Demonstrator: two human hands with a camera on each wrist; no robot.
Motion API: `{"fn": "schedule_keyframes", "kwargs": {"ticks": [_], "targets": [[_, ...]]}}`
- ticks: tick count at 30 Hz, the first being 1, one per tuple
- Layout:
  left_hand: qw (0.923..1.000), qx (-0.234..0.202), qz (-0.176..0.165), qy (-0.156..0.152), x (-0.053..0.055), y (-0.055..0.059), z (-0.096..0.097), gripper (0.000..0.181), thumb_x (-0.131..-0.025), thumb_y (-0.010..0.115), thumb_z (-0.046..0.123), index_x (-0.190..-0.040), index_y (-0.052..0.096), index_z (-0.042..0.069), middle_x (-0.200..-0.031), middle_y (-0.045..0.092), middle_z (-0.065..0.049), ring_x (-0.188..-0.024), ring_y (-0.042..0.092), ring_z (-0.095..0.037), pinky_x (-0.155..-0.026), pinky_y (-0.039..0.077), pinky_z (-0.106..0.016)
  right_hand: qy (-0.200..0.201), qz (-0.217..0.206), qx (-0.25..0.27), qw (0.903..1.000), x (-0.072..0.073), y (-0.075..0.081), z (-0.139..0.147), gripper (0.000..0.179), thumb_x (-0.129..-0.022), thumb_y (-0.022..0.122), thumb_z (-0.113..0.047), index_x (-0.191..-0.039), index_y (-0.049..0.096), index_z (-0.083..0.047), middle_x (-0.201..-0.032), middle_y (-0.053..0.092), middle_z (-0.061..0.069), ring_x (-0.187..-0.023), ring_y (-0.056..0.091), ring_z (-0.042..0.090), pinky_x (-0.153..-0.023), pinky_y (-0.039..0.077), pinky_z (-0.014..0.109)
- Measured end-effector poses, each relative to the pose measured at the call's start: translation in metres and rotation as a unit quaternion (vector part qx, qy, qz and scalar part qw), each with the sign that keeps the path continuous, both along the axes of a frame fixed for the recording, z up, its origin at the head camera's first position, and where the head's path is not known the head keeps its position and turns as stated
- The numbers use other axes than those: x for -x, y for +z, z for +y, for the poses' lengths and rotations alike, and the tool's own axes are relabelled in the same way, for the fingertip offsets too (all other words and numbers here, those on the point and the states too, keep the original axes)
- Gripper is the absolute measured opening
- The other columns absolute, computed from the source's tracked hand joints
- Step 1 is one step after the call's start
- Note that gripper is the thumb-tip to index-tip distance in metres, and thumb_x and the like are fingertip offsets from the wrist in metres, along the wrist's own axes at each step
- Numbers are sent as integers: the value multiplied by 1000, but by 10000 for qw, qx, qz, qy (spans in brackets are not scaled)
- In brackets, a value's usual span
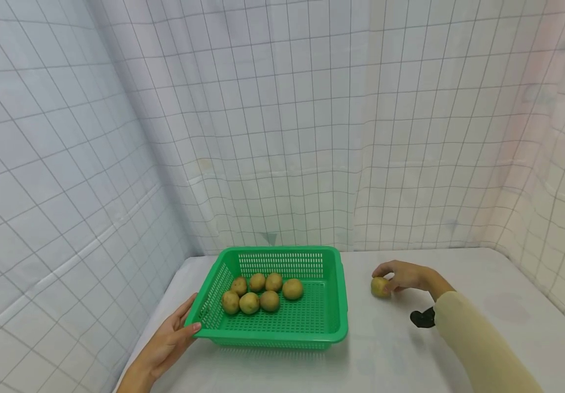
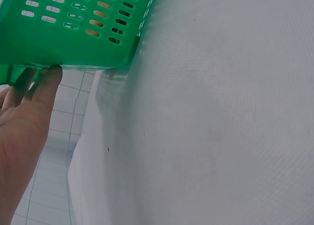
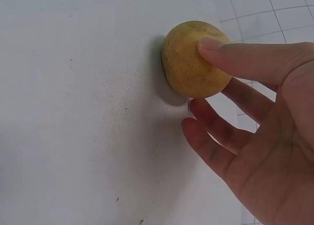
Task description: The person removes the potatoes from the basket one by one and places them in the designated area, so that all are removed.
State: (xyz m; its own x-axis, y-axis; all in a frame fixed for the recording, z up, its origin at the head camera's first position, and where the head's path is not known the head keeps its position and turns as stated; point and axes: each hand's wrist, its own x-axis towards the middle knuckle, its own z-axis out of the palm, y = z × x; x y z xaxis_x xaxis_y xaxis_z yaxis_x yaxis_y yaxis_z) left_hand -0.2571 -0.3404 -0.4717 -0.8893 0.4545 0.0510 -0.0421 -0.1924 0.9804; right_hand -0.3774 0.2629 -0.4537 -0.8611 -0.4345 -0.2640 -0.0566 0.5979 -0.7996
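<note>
Only the head view placed the potato (image 1: 378, 287) at the white tabletop (image 1: 385, 355), right of the green basket (image 1: 307, 316) that the left hand (image 1: 169, 341) gripped, while the right wrist view showed it rounded, yellow-brown, faintly speckled, pinched by the right hand (image 3: 270, 141).

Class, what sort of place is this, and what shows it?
Probably a makeshift, screened-off work booth: grid-lined white sheeting surrounds a white-covered table on three sides, and a green basket of potatoes sits on it.
</note>
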Motion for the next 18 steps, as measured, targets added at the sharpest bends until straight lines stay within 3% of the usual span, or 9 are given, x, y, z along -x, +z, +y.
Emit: {"fn": "schedule_keyframes", "kwargs": {"ticks": [8,18], "targets": [[10000,60,5,32,0,1,1,82,-109,43,-4,-162,-19,5,-168,-18,-15,-139,40,-1,-112,37,-27,-69,123,-129,9998,-3,5,0,54,-80,76,1,-132,63,0,-136,59,14,-121,55,33,-96,52,49],[10000,79,-36,-26,0,2,1,82,-109,43,-4,-162,-19,6,-168,-18,-13,-140,38,-2,-113,37,-28,17,198,-168,9997,-1,13,3,52,-85,75,-2,-136,60,1,-139,56,19,-117,60,31,-96,52,49]]}}
